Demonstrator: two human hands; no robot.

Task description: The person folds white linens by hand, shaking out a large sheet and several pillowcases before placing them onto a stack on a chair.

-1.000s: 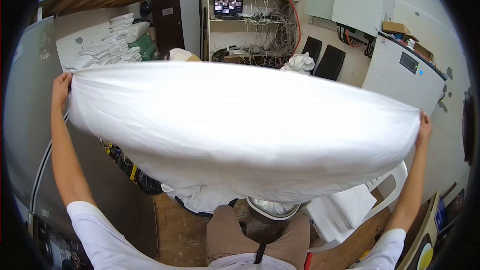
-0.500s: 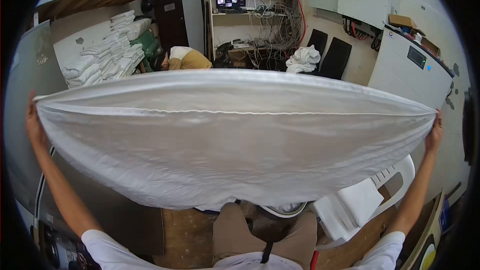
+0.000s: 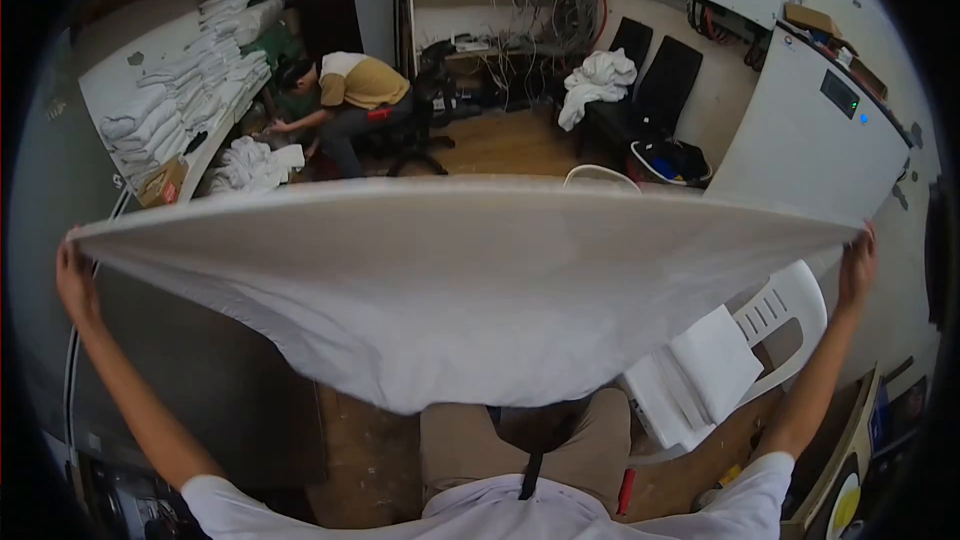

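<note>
A large white cloth (image 3: 470, 280) is stretched wide between my two raised hands, its top edge nearly straight and its lower part sagging above my lap. At the far left, my left hand (image 3: 76, 280) grips one top corner with the fingers closed. My right hand (image 3: 858, 268) pinches the opposite corner at the far right. Folded white cloths (image 3: 708, 365) lie on a white plastic chair (image 3: 800, 305) below the cloth's right side.
Another person (image 3: 362, 90) sits bent over near stacked white linens (image 3: 180, 90) at the back left. Black chairs (image 3: 668, 90), one bearing a white bundle (image 3: 598, 80), stand behind. A white cabinet (image 3: 800, 140) is at right, a cabled shelf (image 3: 500, 35) at back.
The view has tilted down, showing more floor and the seated person. The cloth's lower edge has drawn narrower, and its horizontal seam no longer shows. Both hands still hold the corners.
</note>
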